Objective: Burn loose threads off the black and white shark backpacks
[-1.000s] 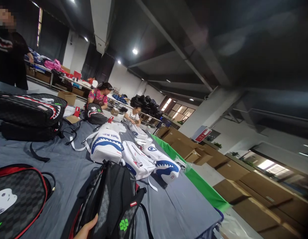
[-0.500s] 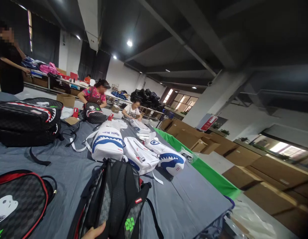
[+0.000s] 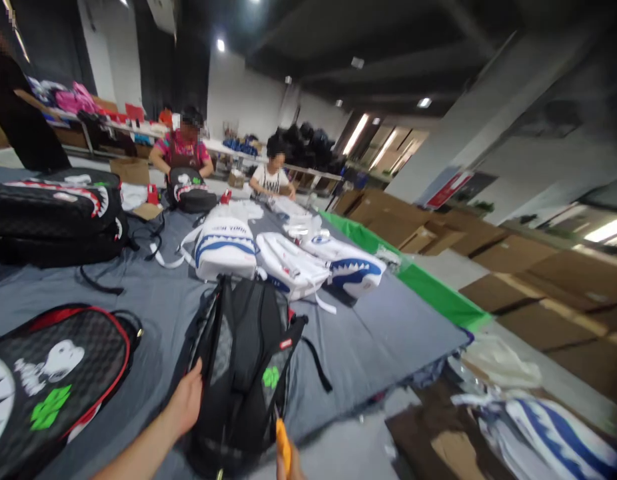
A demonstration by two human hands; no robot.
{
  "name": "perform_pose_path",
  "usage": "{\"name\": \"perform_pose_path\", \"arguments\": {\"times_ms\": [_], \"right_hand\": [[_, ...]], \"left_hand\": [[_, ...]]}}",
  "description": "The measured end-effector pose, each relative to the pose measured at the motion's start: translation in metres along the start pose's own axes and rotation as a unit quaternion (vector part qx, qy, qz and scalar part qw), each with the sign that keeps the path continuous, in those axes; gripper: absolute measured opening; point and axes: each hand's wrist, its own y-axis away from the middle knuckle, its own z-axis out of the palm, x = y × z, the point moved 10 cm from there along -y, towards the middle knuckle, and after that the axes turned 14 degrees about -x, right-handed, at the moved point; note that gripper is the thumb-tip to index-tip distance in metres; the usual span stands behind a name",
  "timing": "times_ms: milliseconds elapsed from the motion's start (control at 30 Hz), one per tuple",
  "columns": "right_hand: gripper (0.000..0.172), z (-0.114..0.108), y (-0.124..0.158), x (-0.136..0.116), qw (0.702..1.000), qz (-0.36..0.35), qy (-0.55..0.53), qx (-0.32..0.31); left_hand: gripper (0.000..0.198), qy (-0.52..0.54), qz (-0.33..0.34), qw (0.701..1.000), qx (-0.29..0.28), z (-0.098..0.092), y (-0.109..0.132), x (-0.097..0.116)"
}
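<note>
On my feed, the black backpack [image 3: 246, 353] lies straps-up on the grey-covered counter [image 3: 383, 340], close to its near edge; I take it as my landmark. I have the left hand [image 3: 188, 398] against the backpack's left side, though I cannot tell whether its fingers are clamped on the fabric. The right hand [image 3: 293, 468], partly cut off below, is closed around an orange tool [image 3: 283, 445], whose tip is by the backpack's lower right edge; I can't make out whether it touches. Left of the backpack I see a red-trimmed checkered bag [image 3: 101, 347], well apart from it. Just beyond the backpack sit three white-and-blue bags [image 3: 226, 248], and farther beyond it two co-workers [image 3: 181, 157] handle bags of their own.
</note>
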Motion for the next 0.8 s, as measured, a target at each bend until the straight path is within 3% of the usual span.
{"name": "perform_pose_path", "arguments": {"times_ms": [133,300,567,800], "right_hand": [[0.033,0.038,0.026,0.018,0.994,0.042,0.062,-0.081],[0.029,0.029,0.031,0.01,0.988,0.046,0.109,-0.095],[0.03,0.028,0.049,0.005,0.99,0.071,0.079,-0.094],[0.032,0.017,0.056,0.001,0.991,0.082,0.055,-0.094]], "left_hand": [[0.075,0.006,-0.049,0.996,-0.073,0.013,0.002,0.003],[0.083,-0.009,-0.097,0.982,-0.161,0.015,-0.003,-0.003],[0.089,0.007,-0.096,0.98,-0.173,0.007,-0.001,0.007],[0.091,0.006,-0.11,0.978,-0.175,0.007,-0.006,0.001]]}}
